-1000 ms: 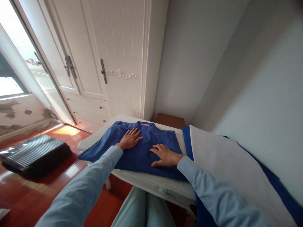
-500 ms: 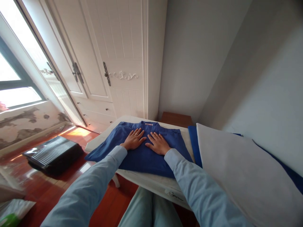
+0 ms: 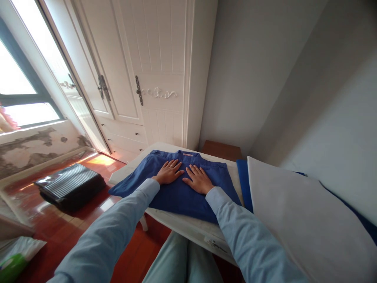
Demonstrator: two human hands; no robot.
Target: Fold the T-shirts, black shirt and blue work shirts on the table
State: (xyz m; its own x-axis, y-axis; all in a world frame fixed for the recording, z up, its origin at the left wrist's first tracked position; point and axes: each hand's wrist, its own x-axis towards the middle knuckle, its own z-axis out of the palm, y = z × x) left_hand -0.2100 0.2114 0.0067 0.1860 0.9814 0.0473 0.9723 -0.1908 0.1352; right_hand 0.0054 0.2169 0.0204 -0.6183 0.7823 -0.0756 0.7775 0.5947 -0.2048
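Observation:
A blue shirt (image 3: 182, 200) lies spread on the white table (image 3: 132, 167), its collar and pale label at the far edge. On its upper left part rests my left hand (image 3: 168, 172), palm down, fingers spread, a ring on one finger. My right hand (image 3: 198, 179) lies flat on the same cloth just to the right, fingers also apart. The two thumbs point toward each other with a small gap between them. Neither hand grips the fabric.
At the right, a large white cloth (image 3: 300, 220) lies over blue cloth (image 3: 245, 184). A white wardrobe (image 3: 161, 51) stands behind the table, with a brown wooden box-like piece (image 3: 220, 149) beside it. On the floor at left sits a black striped case (image 3: 70, 186).
The camera view has turned slightly left, so the scene sits a little further right. Both hands stay flat on the shirt in nearly the same place.

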